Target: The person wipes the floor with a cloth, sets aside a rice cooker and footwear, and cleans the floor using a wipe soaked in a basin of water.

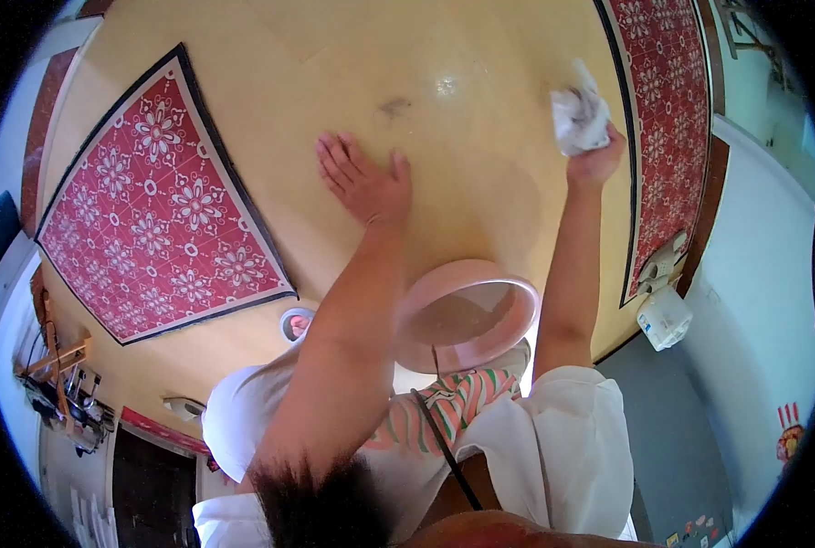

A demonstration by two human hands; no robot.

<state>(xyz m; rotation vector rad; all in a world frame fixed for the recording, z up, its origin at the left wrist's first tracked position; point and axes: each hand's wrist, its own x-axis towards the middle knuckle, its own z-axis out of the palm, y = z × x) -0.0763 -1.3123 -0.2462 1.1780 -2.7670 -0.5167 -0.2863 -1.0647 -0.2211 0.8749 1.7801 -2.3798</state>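
My left hand (366, 178) lies flat on the tan floor (480, 128) with its fingers stretched out. Close ahead of its fingertips is a dark smudge (394, 108), perhaps hair or dirt. Out to the right, my right hand (596, 163) grips a crumpled white wipe (579, 119) with greyish stains, beside the edge of the right rug. Whether the wipe is tissue or cloth, I cannot tell. Between my forearms, close to my body, stands a pink basin (416, 283) with what looks like murky water inside.
Red flowered rugs lie at left (152, 210) and right (667, 119). A small round container (296, 323) with something pink stands by my left forearm. Slippers (661, 260) and a white box-like thing (666, 317) sit by the right wall. A rack of utensils (69, 393) is at lower left.
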